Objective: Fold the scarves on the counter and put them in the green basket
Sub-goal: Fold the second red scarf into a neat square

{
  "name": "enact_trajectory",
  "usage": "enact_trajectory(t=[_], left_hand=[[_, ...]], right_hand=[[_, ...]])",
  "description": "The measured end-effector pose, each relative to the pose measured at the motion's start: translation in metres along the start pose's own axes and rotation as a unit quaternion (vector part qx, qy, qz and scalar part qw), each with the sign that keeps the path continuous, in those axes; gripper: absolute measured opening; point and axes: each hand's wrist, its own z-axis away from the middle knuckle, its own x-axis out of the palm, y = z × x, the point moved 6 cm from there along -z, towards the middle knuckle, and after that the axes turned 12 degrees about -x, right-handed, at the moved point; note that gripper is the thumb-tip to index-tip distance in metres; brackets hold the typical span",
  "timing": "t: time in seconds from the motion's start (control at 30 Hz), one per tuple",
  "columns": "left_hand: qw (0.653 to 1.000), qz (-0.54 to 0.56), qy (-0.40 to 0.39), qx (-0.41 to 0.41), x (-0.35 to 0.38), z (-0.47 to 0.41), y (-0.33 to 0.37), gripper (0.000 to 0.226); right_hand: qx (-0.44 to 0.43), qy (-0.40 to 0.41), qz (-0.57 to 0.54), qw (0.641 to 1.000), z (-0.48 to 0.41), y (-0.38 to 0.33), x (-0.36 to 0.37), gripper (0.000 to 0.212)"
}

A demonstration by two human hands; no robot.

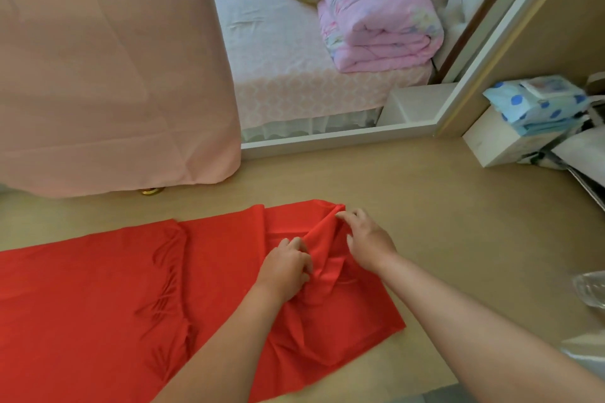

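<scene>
A red scarf (98,298) lies spread across the beige counter (458,239), running from the left edge to the middle, with creases and a fold line near its centre. My left hand (284,268) grips a bunched ridge of the scarf near its right end. My right hand (366,239) pinches the scarf's far right corner, which is lifted slightly off the counter. No green basket is in view.
A pink curtain (108,69) hangs over the back left of the counter. A mirror (327,42) behind reflects a bed with a folded pink quilt. A white box (491,141) with a blue-dotted tissue pack (537,101) stands at the right. Clear plastic (589,291) lies at the right edge.
</scene>
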Motion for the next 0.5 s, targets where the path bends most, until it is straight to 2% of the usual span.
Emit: enact_trajectory(t=[0.07,0.13,0.27,0.37,0.5], left_hand=[[0.996,0.084,0.028,-0.015,-0.004,-0.004,-0.005,0.01],[0.976,0.201,0.062,-0.053,-0.015,-0.006,-0.01,0.009],[0.891,0.406,0.118,-0.166,-0.035,-0.01,-0.023,0.014],[0.857,0.441,0.146,-0.222,-0.045,-0.012,-0.035,0.015],[0.879,0.392,0.134,-0.238,-0.049,-0.018,-0.036,0.015]], right_hand=[[-0.026,0.003,0.016,1.0,-0.013,0.002,-0.003,0.051],[-0.054,-0.01,0.051,0.997,-0.026,0.003,-0.004,0.048],[-0.088,-0.06,0.126,0.986,-0.044,0.006,-0.001,0.027],[-0.063,-0.029,0.152,0.986,-0.046,0.014,-0.014,0.026],[-0.03,0.013,0.24,0.97,-0.051,0.02,-0.044,0.035]])
